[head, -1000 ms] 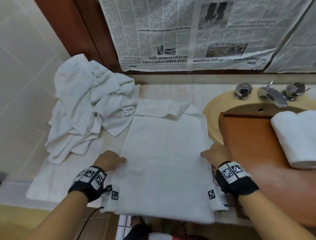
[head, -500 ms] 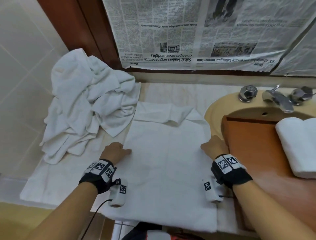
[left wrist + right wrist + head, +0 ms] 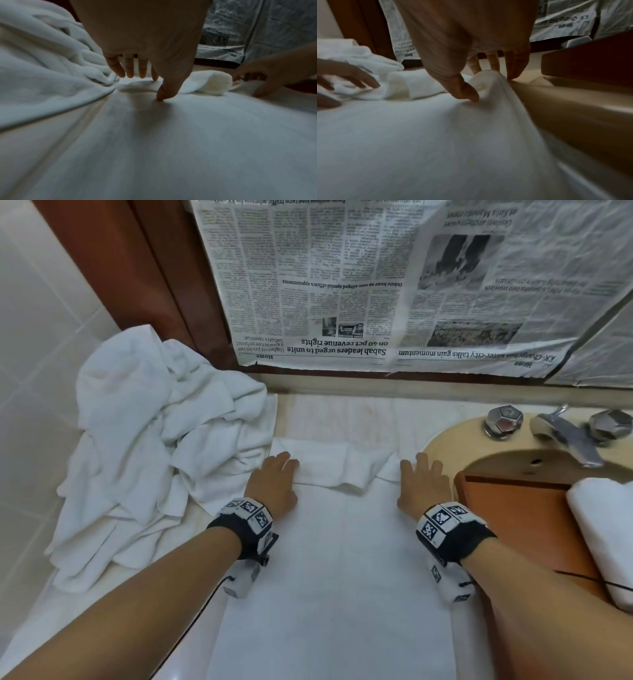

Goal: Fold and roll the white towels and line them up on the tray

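A flat white terry towel [image 3: 342, 559] is spread on the pale bench [image 3: 342, 412], and both hands are laid on its far end. The left hand [image 3: 274, 484] is seen palm down with straight, slightly spread fingers [image 3: 116, 67] resting at the rumpled, folded-over far edge of the towel; the thumb tip is pressed into the cloth nearer the wrist, and nothing is gripped. The right hand [image 3: 423, 486] lies on the towel's far right corner; in the right wrist view a raised fold of that corner is pinched between the thumb [image 3: 467, 93] and the fingers behind it, though the fingertips are largely hidden by the cloth. Between the two hands a short lumpy roll of the turned-back edge [image 3: 335, 470] is seen. Just left of the left hand a crumpled heap of white towels [image 3: 154, 446] is piled against the tiled wall. Right of the right hand, a brown wooden tray [image 3: 524, 518] is set over the beige sink [image 3: 445, 440], and a rolled white towel [image 3: 603, 529] lies on it, cut off by the frame edge. Beyond the right hand, chrome taps [image 3: 561, 429] and taped-up newspaper sheets [image 3: 359, 285] are seen. Both wrist views are dim and blurred.
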Demonstrator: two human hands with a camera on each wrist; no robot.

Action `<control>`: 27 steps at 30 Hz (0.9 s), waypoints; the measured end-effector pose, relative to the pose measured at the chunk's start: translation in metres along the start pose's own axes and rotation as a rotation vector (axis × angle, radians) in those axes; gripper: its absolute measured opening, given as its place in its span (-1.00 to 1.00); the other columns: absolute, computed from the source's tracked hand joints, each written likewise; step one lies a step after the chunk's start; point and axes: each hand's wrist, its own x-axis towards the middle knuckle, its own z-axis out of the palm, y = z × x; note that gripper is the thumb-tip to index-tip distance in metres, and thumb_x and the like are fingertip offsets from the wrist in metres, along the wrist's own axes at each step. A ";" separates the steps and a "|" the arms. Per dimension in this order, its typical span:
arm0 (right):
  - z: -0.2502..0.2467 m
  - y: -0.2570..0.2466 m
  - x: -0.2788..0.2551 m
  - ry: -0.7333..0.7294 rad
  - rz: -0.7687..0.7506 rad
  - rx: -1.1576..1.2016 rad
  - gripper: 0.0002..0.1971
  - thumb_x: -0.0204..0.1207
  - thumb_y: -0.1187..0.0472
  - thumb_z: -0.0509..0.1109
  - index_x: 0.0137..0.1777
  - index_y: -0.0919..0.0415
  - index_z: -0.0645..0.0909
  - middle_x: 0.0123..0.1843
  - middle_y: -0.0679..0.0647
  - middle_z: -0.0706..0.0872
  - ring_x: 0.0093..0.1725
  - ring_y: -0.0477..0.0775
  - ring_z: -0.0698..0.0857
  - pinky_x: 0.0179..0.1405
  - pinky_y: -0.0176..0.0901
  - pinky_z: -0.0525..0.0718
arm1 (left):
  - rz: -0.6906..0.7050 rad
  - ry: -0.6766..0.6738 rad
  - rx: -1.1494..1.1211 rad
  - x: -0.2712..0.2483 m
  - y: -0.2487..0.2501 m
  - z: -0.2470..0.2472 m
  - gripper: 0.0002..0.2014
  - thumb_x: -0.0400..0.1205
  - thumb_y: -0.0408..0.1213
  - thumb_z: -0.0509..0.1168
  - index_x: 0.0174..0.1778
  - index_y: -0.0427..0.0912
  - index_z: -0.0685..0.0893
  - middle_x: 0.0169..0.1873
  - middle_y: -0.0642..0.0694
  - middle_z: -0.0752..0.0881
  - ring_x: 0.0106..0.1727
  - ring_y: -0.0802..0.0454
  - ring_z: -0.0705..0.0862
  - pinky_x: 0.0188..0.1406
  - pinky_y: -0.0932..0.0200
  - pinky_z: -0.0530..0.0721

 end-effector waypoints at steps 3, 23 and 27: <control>0.001 -0.001 0.015 0.050 -0.091 -0.135 -0.57 0.53 0.30 0.23 0.40 0.15 0.34 0.39 0.14 0.39 0.35 0.25 0.39 0.17 0.02 0.46 | -0.050 -0.025 -0.075 0.021 -0.004 -0.004 -0.51 0.60 -0.24 0.24 0.47 -0.14 0.37 0.44 -0.09 0.35 0.38 -0.14 0.41 0.23 -0.02 0.54; -0.027 0.027 0.098 -0.159 0.461 0.722 -0.71 0.67 0.20 0.18 0.12 0.45 0.58 0.19 0.39 0.67 0.10 0.36 0.63 -0.10 -0.09 0.46 | 0.071 0.143 -0.102 0.125 0.015 -0.065 -0.57 0.69 -0.02 0.20 0.47 -0.05 0.46 0.48 -0.17 0.39 0.48 -0.19 0.38 0.36 -0.10 0.38; -0.034 0.029 0.100 -0.161 0.484 0.718 -0.83 0.63 0.26 0.20 -0.01 0.39 0.53 0.18 0.38 0.68 -0.06 0.29 0.57 -0.12 -0.09 0.47 | 0.099 -0.250 0.075 0.104 0.007 -0.028 -0.27 0.67 0.29 -0.02 0.70 0.07 -0.05 0.70 -0.10 -0.18 0.70 -0.17 -0.09 0.60 -0.16 0.07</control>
